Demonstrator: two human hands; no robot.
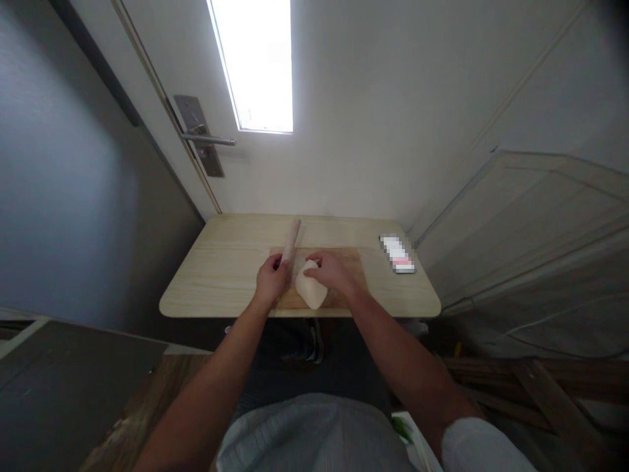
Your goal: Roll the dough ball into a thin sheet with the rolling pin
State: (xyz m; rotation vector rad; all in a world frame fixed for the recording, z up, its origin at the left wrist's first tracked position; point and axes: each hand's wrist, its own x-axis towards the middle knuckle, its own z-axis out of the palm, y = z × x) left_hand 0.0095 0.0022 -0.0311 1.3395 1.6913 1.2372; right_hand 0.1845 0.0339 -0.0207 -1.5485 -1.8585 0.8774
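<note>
Pale dough sheet (315, 295) over tan board (352, 264), head view, near front edge of table (211, 275). Right hand (333, 270) pinches its far side, thumb on top. Left hand (271, 280) grips near end of rolling pin (291, 241); far end points at back edge. Phone (398, 253) by right edge.

light: glaring door window (255, 65), blown white | lower corners dim | edges stretched | phone screen (397, 254) pixelated

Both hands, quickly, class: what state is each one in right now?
Left hand: closed, holding the rolling pin by its near end.
Right hand: closed, pinching the dough between thumb and fingers.
</note>
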